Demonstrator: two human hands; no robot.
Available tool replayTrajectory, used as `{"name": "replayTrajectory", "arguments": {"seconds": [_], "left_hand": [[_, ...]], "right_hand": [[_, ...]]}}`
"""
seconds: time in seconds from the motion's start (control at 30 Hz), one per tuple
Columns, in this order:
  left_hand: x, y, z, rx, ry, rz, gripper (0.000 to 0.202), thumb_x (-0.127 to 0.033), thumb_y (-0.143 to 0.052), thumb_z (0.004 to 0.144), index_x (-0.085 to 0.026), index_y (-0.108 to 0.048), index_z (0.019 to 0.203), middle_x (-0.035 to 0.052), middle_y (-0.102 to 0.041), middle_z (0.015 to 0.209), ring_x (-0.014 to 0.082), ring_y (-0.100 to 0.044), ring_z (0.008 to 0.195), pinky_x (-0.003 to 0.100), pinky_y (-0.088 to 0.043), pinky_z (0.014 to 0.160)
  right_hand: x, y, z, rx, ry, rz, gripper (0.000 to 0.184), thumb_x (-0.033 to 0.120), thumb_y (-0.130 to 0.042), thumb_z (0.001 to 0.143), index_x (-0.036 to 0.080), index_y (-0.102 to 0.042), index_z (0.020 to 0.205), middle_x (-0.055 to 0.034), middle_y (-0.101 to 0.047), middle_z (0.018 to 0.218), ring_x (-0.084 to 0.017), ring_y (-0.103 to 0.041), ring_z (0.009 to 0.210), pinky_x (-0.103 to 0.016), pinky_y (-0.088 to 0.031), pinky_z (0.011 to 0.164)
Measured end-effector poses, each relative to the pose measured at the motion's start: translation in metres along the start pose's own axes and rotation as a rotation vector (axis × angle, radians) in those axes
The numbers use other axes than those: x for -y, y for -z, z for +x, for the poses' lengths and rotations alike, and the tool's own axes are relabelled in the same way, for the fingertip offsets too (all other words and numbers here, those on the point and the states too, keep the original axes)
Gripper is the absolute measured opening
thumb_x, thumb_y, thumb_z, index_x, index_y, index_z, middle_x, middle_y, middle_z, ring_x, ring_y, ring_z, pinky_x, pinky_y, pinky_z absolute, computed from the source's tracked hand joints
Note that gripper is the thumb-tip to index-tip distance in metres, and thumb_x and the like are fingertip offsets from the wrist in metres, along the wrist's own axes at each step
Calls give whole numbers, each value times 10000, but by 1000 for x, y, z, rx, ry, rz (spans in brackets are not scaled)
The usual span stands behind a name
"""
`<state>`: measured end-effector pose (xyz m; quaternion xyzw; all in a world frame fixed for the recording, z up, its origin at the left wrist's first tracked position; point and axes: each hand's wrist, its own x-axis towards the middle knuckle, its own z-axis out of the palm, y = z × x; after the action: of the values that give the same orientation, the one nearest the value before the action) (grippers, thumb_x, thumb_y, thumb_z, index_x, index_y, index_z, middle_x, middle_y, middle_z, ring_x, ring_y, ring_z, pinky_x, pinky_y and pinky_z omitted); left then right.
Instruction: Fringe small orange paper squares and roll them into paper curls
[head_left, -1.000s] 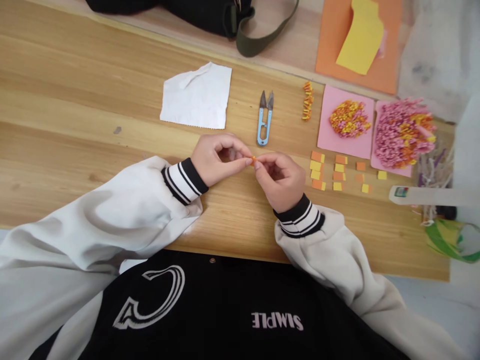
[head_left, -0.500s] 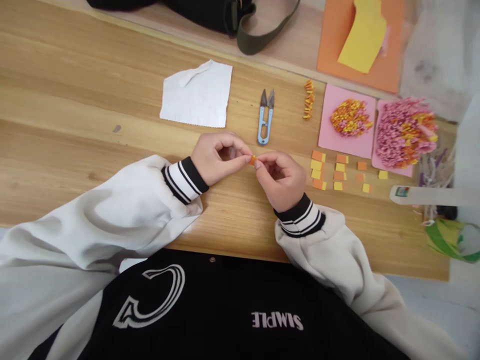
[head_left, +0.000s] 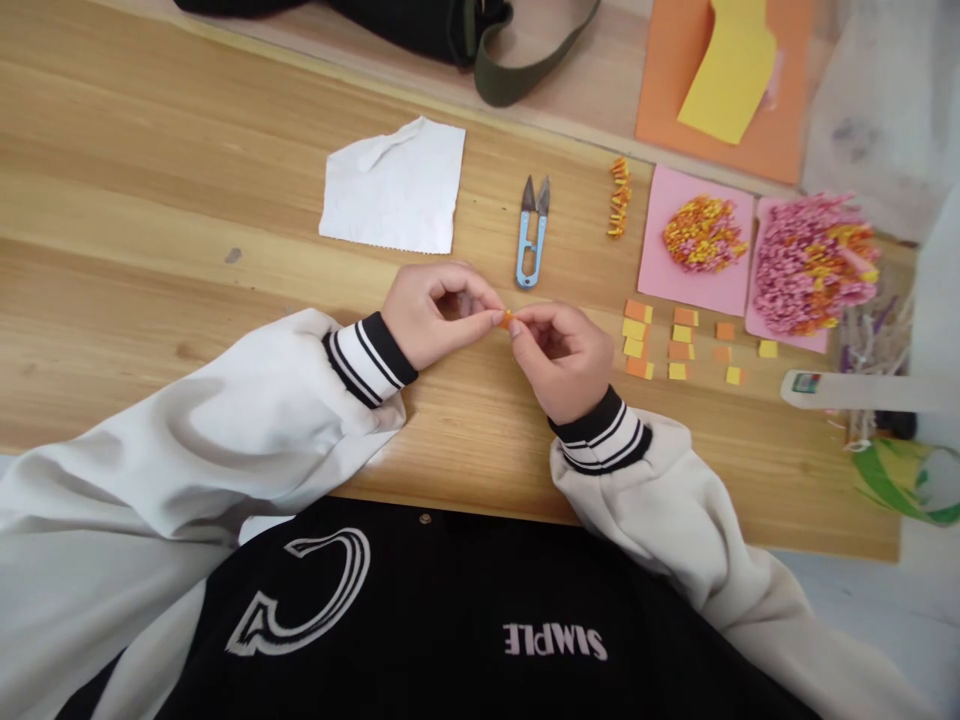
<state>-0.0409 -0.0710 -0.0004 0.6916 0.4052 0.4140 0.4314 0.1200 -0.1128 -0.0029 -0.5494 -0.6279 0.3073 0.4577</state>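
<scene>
A tiny orange piece [head_left: 507, 318], perhaps paper, is pinched between my two hands, mostly covered by the fingertips. My left hand [head_left: 439, 315] grips one end of it with thumb and forefinger. On its other end, the thumb and forefinger of my right hand [head_left: 566, 355] are closed. Just beyond the hands lie blue-handled thread snips [head_left: 531, 240], blades pointing away. Right of my right hand, small orange and yellow paper pieces [head_left: 634, 328] lie in short columns. A row of twisted orange-yellow bits [head_left: 619, 198] sits past the snips.
White torn paper [head_left: 394, 190] lies beyond my left hand. Two pink sheets [head_left: 651, 270] bear heaps of pink, orange and yellow bits [head_left: 806, 265]. Orange and yellow sheets [head_left: 727, 80] lie at the far right. A dark strap [head_left: 510, 85] crosses the far edge. A white stick [head_left: 840, 390] juts in from the right.
Both hands stay almost where they were, still pinching the orange piece. The view has shifted very slightly.
</scene>
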Motion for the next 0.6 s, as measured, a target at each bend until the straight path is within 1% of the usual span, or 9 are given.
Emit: {"name": "replayTrajectory", "arguments": {"seconds": [0.33,0.6], "left_hand": [[2,0,0,8,11,-49,180,-331,-727,719,-174,-647,683,2,-593,585,72,-470,498,224,-363,451],[2,0,1,10,4,-55,186,-321,-751,694,-155,-668,708,2,-598,597,62,-470,495,213,-365,454]], "right_hand": [[-1,-1,0,-6,22,18,42,210,-594,776,189,-628,764,29,-534,597,-76,-480,528,-236,-405,501],[-4,-1,0,-15,5,43,45,208,-596,773,184,-634,766,18,-562,619,-84,-503,544,-244,-425,521]]}}
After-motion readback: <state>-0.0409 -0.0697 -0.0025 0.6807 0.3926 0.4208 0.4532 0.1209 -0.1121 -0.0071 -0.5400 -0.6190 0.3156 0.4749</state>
